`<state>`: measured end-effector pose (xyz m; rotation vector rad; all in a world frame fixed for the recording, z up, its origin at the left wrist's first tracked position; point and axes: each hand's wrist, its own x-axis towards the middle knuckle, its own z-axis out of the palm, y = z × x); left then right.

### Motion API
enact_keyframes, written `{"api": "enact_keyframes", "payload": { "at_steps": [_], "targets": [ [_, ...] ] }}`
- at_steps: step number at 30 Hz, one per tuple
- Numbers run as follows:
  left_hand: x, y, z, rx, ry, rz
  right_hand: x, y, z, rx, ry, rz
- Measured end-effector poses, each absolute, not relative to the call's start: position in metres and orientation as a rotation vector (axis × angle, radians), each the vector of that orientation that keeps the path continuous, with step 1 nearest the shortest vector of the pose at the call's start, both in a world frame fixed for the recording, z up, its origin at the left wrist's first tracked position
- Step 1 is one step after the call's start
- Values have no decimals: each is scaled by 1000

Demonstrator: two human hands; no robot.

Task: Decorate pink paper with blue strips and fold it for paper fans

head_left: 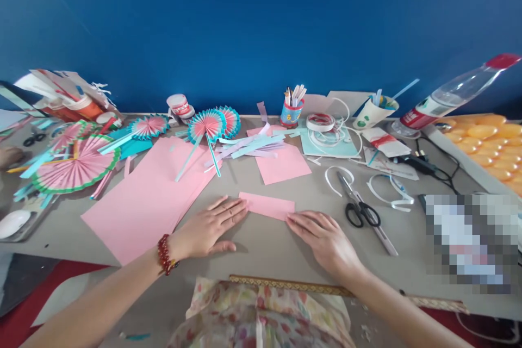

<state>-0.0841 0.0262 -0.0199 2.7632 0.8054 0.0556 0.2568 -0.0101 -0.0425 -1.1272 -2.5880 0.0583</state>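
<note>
A small pink paper strip (269,205) lies flat on the grey table (261,250) in front of me. My left hand (210,227) rests palm down, fingers stretched out, its fingertips on the strip's left end. My right hand (322,235) also lies flat with fingers spread, touching the strip's right end. A red bead bracelet (163,254) is on my left wrist. Neither hand grips anything.
Large pink sheets (150,196) lie to the left, another pink sheet (283,166) behind. Black-handled scissors (361,209) and a ruler lie right of my right hand. Folded paper fans (75,166), tape rolls (321,121), a pen cup (291,111), a paper cup (373,111) and a tipped water bottle (452,95) crowd the back.
</note>
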Motion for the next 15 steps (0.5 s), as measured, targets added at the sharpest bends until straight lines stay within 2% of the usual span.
{"api": "enact_keyframes", "payload": {
  "at_steps": [7, 15],
  "targets": [
    [-87, 25, -19, 2754, 800, 103, 252, 0, -30, -1162, -2512, 296],
    [-65, 21, -12, 2787, 1073, 324, 240, 5, -37, -1150, -2427, 148]
  ]
}}
